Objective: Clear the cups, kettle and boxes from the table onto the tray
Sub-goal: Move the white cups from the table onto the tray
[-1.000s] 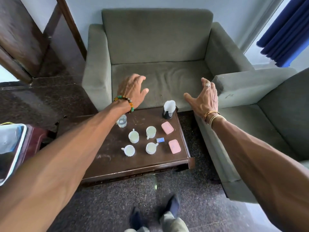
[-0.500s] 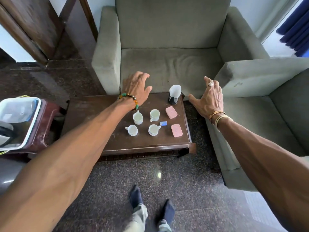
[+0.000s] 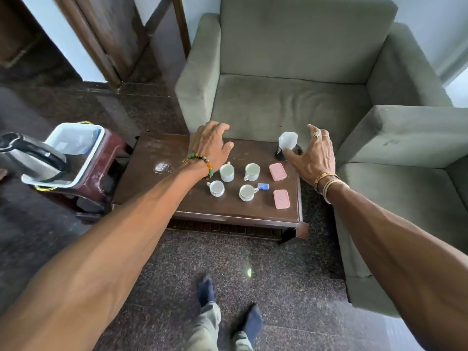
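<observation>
Four white ribbed cups [image 3: 226, 172] cluster on the dark, scuffed wooden tabletop [image 3: 228, 206]. Two flat pink boxes [image 3: 277, 172] and a small blue box [image 3: 263, 186] lie to their right. The left hand [image 3: 210, 145] hovers over the far edge, fingers loosely spread, holding nothing. The right hand [image 3: 314, 155], fingers apart, is just beside a white-topped, black-based jug [image 3: 287, 141]; whether they touch is unclear. At left, a steel kettle [image 3: 27, 158] sits in the white plastic tray [image 3: 97, 145]. A grey fabric armchair [image 3: 291, 105] stands on the speckled stone floor [image 3: 278, 287].

no legible text, faint marks on the pink boxes [image 3: 277, 172] too small to read
</observation>
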